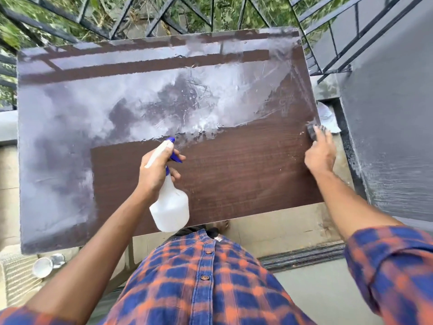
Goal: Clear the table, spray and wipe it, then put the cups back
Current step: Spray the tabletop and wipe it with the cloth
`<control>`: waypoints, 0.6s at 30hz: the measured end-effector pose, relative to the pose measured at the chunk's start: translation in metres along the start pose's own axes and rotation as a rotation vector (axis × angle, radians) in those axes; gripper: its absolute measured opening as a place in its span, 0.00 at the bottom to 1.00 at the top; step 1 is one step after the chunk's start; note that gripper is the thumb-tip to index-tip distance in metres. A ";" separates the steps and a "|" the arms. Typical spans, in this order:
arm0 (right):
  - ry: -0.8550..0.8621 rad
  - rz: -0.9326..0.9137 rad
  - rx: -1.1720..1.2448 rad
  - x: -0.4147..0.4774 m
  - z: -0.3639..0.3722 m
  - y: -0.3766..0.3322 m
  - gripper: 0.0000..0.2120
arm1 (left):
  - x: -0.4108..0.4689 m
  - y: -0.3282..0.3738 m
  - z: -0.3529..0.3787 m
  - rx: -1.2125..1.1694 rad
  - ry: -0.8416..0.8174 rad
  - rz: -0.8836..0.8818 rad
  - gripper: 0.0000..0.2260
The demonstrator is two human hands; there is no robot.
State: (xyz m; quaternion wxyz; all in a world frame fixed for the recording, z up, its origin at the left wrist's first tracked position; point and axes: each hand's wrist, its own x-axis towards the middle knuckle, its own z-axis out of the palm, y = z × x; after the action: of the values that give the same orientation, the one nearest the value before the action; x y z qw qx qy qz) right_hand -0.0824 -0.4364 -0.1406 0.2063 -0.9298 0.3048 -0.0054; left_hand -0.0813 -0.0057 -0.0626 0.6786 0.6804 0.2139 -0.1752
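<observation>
— Table (234,179) was right in front of you, long side toward your plaid shirt (206,277). A pale, wet-looking sheen lay over the far half and the whole left side. The near-right patch showed plain brown wood grain.

— Yep, and your left hand (155,171) was wrapped tight round the neck of the white spray bottle (169,207), with a finger by the blue trigger. The nozzle pointed away from you at the wet part, and the bottle's body hung over the near edge.

— What about your right hand (319,153)? Looked to me like it was way over at the right edge.

— It was. Your fingers lay pretty much straight on a small dark pad (311,132), pressing it onto the top right at that edge, not curled round it as far as I could see. Sponge or cloth, couldn't tell, too blurry.

— And your cups (48,263)?

— Two of them, side by side on the floor (316,296), down by the near-left corner. One was white and one was shiny. Black railing (164,17) ran past the far side, and a grey wall (386,113) stood to your right.
</observation>
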 end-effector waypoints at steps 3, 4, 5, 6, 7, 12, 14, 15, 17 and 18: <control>0.129 0.130 0.166 -0.013 -0.007 -0.031 0.26 | 0.002 0.001 0.004 0.017 -0.022 0.005 0.22; 0.144 0.068 0.196 -0.027 -0.002 -0.052 0.26 | 0.003 0.001 0.004 0.027 -0.026 0.011 0.21; 0.131 -0.043 0.217 -0.045 0.007 -0.074 0.26 | 0.003 0.001 0.004 0.039 -0.026 0.017 0.20; 0.094 -0.178 0.227 -0.067 0.020 -0.096 0.26 | 0.003 0.001 0.002 0.051 -0.026 0.022 0.20; 0.038 -0.308 0.231 -0.093 0.035 -0.117 0.26 | 0.002 0.001 0.000 0.062 -0.024 0.028 0.20; -0.371 -0.814 0.191 -0.223 0.106 -0.190 0.23 | -0.012 0.004 -0.014 0.071 -0.033 0.081 0.21; -0.442 -0.907 0.089 -0.249 0.122 -0.196 0.20 | -0.018 -0.001 -0.022 0.046 -0.024 0.080 0.19; -0.429 -0.932 0.035 -0.255 0.127 -0.192 0.21 | -0.021 -0.004 -0.025 0.062 -0.013 0.076 0.19; -0.358 -0.951 -0.011 -0.254 0.127 -0.174 0.25 | -0.025 -0.012 -0.029 0.106 -0.005 0.069 0.18; -0.320 -0.921 -0.023 -0.248 0.122 -0.158 0.27 | -0.026 -0.015 -0.030 0.115 -0.003 0.060 0.17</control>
State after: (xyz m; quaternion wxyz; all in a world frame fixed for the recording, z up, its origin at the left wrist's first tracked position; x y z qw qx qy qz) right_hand -0.1783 -0.1336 -0.1622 0.2164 -0.9594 -0.1739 0.0499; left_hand -0.1132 0.0222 -0.0610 0.6437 0.7242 0.1819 -0.1677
